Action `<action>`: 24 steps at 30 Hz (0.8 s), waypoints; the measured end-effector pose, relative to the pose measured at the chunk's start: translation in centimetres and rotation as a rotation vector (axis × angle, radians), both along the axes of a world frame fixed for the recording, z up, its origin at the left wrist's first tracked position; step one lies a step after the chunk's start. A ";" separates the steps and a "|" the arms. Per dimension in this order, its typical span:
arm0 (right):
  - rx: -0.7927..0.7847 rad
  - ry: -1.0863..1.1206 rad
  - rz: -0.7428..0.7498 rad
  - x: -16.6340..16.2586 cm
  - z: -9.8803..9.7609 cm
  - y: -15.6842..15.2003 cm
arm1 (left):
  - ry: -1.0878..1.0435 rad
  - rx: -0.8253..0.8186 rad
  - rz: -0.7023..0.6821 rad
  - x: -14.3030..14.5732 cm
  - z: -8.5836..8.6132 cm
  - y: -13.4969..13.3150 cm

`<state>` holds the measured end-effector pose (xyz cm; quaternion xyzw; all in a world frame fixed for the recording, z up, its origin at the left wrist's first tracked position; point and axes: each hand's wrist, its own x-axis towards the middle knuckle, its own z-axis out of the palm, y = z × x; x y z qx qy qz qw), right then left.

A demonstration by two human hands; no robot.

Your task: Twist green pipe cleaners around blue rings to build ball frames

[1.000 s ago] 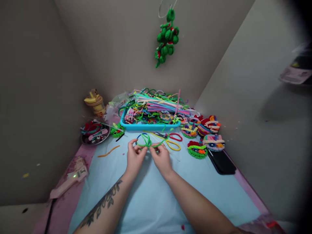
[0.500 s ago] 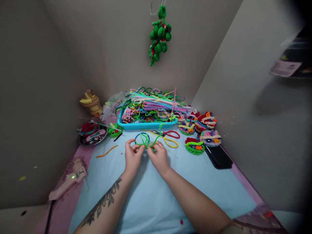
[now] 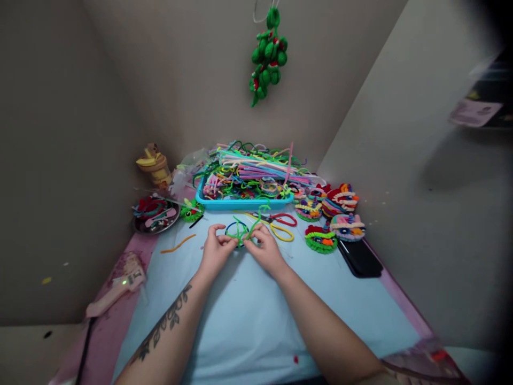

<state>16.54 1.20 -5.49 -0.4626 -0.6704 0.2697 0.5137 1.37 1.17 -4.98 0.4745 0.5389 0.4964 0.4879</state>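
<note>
Between my two hands is a small ring of blue pipe cleaner, with green pipe cleaner strands crossing inside it. A loose green pipe cleaner sticks up from its right side, curled at the tip. My left hand pinches the ring's near left edge between thumb and fingers. At the near right edge, my right hand pinches the green pipe cleaner where it meets the ring. The fingertips nearly meet and cover the exact contact. Just beyond my right hand lie scissors with one red and one yellow handle loop.
A blue tray heaped with pipe cleaners stands at the back. Several finished fuzzy pieces and a black phone are on the right. On the left are a glue gun, a metal dish and an orange pipe cleaner.
Another green strand end now points up from the ring's upper left. The ring has turned slightly, and my left fingers have spread a little. The whole view has shifted slightly.
</note>
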 end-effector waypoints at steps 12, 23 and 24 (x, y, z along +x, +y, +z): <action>-0.101 0.020 0.015 0.8 -1.4 1.1 | -0.025 -0.066 -0.240 0.0 1.0 -0.8; -0.179 -0.042 0.049 0.5 -1.9 0.9 | -0.023 -0.069 -0.160 -0.1 0.4 -0.3; -0.190 -0.030 0.071 0.5 -1.9 0.9 | -0.024 -0.076 -0.146 -0.2 0.3 -0.3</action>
